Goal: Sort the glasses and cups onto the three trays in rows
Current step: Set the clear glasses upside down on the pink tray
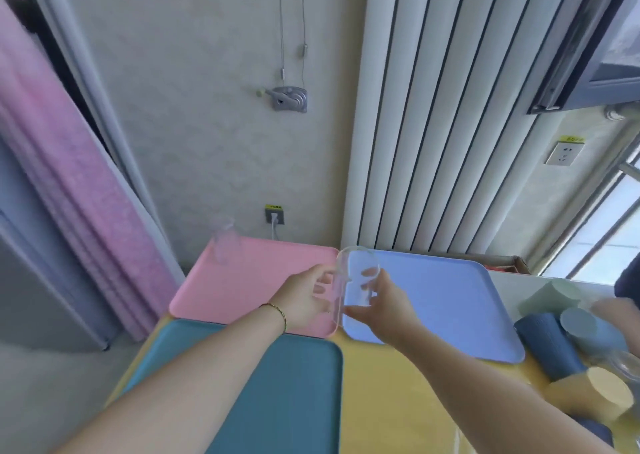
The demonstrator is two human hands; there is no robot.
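Finding: a clear glass (356,280) is being held in the air between both hands, over the seam where the pink tray (242,280) and the blue tray (450,301) are meeting at the far side of the worktop (388,384). The left hand (306,297) is curling its fingers (322,278) against the glass's left wall; the right hand (386,303) is wrapping its body from the right. Whether this is one glass or two nested cannot be told, as blur is hiding the outline.

A second glass (225,245) is standing at the pink tray's far left corner. The teal tray (298,384) is lying along the near edge. Coloured cups (550,342) are lying heaped at the worktop's right edge.

Handling judgement: the glass is likely rigid, smooth, slippery and breakable. It is best gripped round the mid-body, not the thin rim, and set down upright without knocking its neighbour.
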